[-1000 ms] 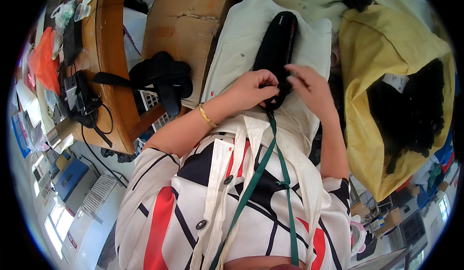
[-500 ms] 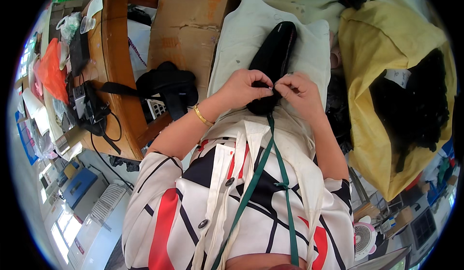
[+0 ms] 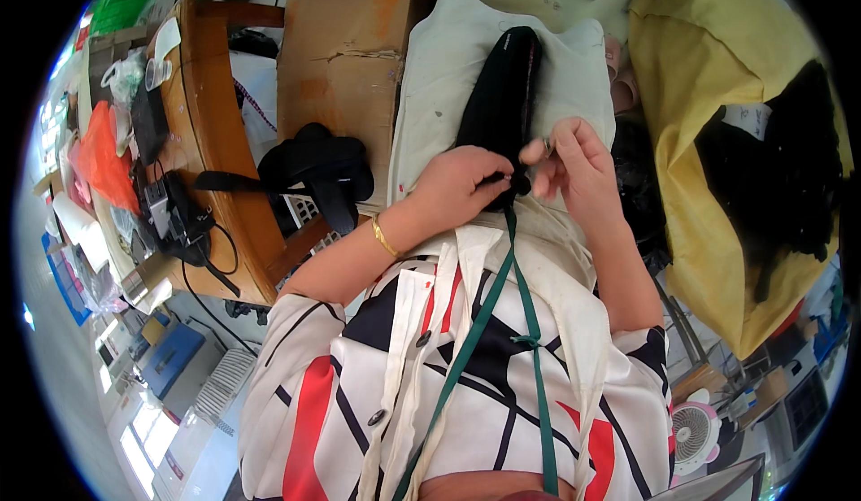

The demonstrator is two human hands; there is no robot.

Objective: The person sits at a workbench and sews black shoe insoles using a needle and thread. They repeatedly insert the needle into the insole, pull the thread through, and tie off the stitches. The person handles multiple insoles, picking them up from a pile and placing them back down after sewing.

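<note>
A long black fabric piece, rounded at its far end, lies lengthwise over a pale cloth in front of me. My left hand is closed on its near end, fingers and thumb pinching the black cloth. Just right of that edge, my right hand is raised a little off the piece. Its thumb and index finger are pressed together, and a ring-like band shows at the fingers. Whatever it pinches is too small to make out. A green cord runs from near the piece down over my apron.
At left stand a cardboard box and a wooden table cluttered with bags and cables. A black strapped item hangs between them. On the right, a yellow sack holds black pieces. A small fan stands lower right.
My right hand has drawn away from my left, rightward and slightly up, its fingers turned upward. My left hand keeps its pinch and sits slightly lower on the black piece.
</note>
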